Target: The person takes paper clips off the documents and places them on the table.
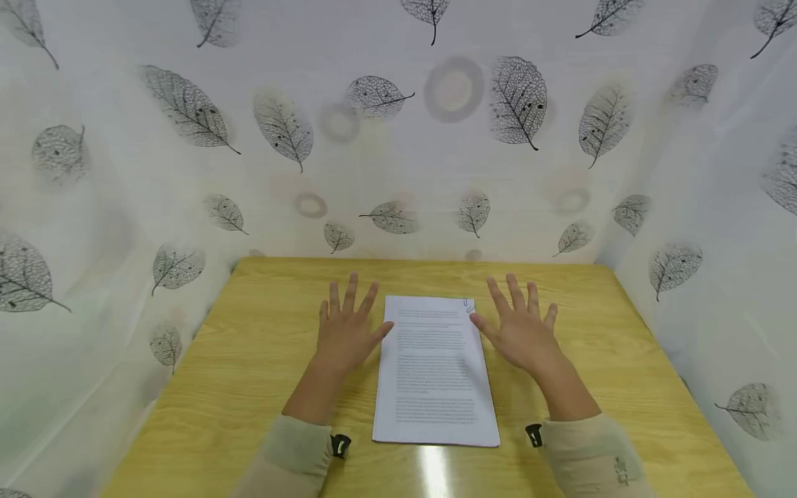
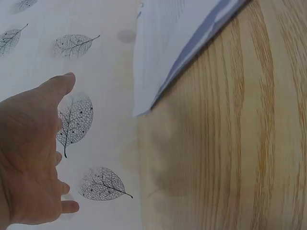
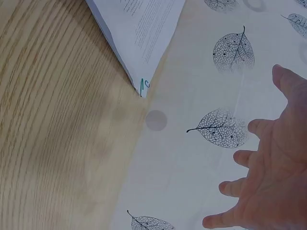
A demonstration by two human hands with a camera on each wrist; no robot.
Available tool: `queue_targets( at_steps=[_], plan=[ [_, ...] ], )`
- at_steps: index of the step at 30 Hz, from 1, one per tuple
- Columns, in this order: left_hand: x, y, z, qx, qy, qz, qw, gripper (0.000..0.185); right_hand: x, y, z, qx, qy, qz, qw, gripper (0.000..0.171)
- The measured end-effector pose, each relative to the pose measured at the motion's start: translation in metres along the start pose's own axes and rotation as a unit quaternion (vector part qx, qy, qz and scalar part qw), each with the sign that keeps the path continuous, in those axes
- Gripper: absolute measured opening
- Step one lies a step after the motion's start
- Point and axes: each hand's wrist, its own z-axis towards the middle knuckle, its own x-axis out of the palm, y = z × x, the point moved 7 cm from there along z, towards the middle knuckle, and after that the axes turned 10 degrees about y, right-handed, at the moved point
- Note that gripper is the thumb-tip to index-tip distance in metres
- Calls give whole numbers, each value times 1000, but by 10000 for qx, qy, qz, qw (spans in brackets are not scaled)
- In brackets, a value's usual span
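Left hand: our left hand (image 1: pixel 344 330) is spread flat, fingers straight and splayed, and it has hold of nothing. It sits palm down over the table just left of the paper, with the thumb reaching toward the sheet's left edge; we cannot tell whether the thumb touches it.

Right hand: our right hand (image 1: pixel 521 325) mirrors it, fingers fanned wide and gripping nothing, just right of the paper. Its thumb points at the upper right edge of the sheets.

Paper: a thin stack of printed sheets (image 1: pixel 434 370) lies flat on the table between the two hands, long side running away from us, text facing up. In the wrist views its edge shows several layers.

Clip: a small green paper clip (image 3: pixel 143 85) sits on the far right corner, likely there to keep the sheets together.

Table: a light wooden table (image 1: pixel 249 360), with glare on the near edge.

Backdrop: white cloth with grey leaf prints (image 1: pixel 517 100) hangs round the table on three sides.

Sleeves: beige sleeves (image 1: pixel 292 453) cover both forearms, each with a black strap at the wrist, presumably holding the wrist cameras.
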Motion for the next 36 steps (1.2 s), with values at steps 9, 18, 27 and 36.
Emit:
queue_targets(
  at_steps=[9,18,27,36],
  plan=[
    [13,25,24,21,-250,-425,9988,79,6,-21,18,-109,98,388,9991,94],
    [24,28,53,-108,105,-580,9982,65,24,-41,31,116,298,466,9984,93],
    [44,19,77,-198,592,-1845,9808,60,42,-48,35,122,573,527,9969,90],
    [52,14,88,-79,932,-1581,9830,72,50,-49,40,215,842,455,9952,86]
  ],
)
